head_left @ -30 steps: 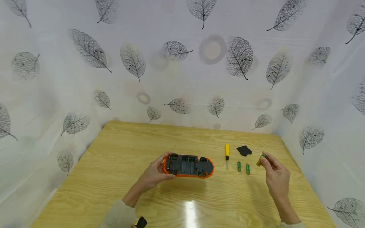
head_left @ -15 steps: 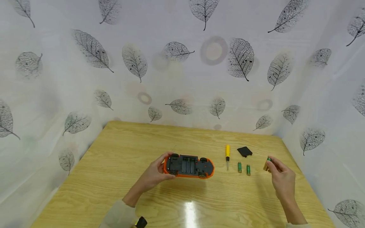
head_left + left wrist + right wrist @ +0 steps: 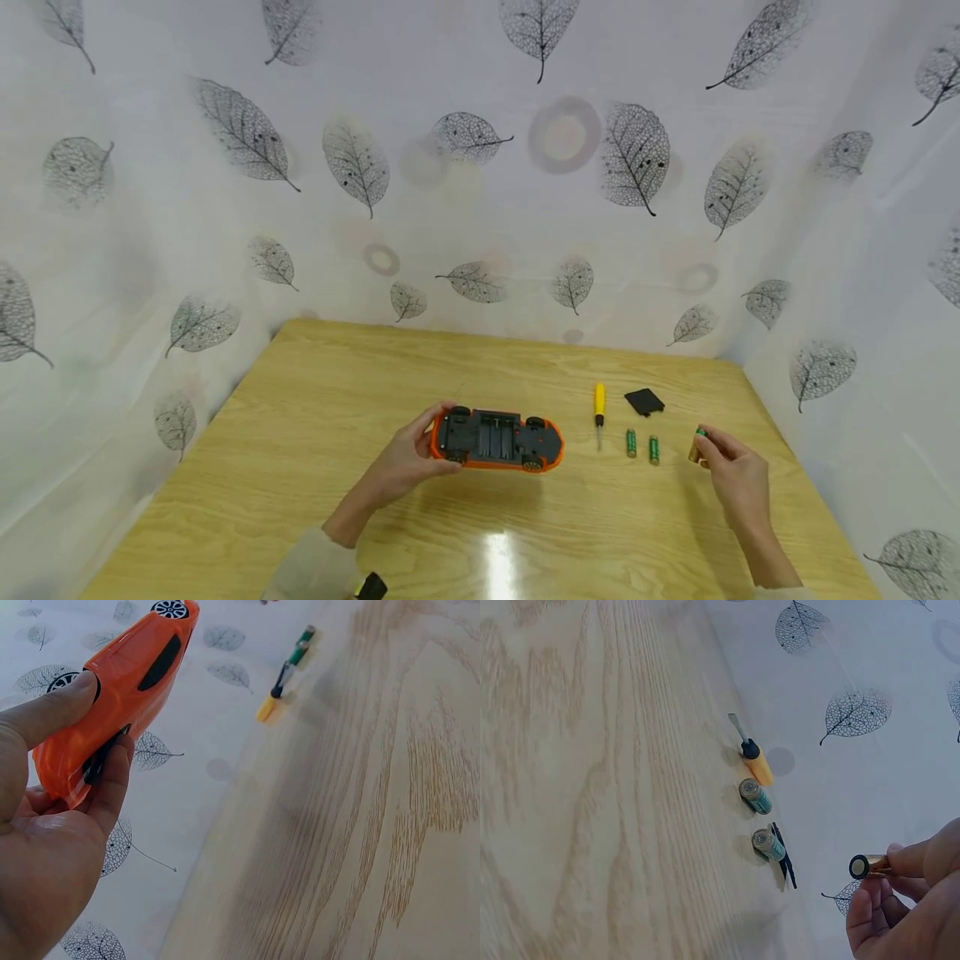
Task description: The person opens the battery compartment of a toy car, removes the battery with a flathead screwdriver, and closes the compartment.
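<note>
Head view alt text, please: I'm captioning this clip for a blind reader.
A person's left hand grips an upturned orange toy car above a wooden table, while the right hand pinches a battery. Between them lie a yellow screwdriver, a black cover and two green batteries.

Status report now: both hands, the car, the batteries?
Left hand grips car, underside up, battery bay empty. Right hand pinches one battery above table. Two batteries lie beside screwdriver. Nothing between hand and car.
</note>
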### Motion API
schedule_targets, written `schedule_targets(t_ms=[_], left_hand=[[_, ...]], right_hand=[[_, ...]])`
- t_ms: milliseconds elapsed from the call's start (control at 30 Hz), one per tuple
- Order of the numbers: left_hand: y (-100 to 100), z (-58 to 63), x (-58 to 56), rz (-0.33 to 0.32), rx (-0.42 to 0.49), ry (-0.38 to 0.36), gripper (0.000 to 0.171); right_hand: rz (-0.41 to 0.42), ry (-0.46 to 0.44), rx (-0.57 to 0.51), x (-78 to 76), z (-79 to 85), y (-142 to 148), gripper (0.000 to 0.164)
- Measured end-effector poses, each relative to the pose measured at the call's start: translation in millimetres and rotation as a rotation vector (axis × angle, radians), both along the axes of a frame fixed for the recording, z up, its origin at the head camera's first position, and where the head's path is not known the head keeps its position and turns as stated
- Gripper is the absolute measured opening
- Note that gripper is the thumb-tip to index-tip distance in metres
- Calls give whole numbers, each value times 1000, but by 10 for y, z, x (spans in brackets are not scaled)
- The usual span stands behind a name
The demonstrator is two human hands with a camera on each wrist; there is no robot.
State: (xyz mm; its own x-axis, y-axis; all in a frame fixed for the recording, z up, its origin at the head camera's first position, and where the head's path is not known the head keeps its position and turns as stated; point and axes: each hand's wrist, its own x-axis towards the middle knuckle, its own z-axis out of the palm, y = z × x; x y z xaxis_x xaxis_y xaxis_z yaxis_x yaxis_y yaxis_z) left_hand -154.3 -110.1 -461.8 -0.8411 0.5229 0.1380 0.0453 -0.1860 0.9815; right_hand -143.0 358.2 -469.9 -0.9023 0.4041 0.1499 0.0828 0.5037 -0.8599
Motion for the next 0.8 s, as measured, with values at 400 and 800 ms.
schedule_targets(t_ms=[400,800], left_hand=[[-10,7,19,6,-2,-8,85],[-3,-8,22,8,-12,-14,85]], right_hand=[[77,-127,59,-68,-209,53,44],[32,-186,101,-142,-275,23,37]])
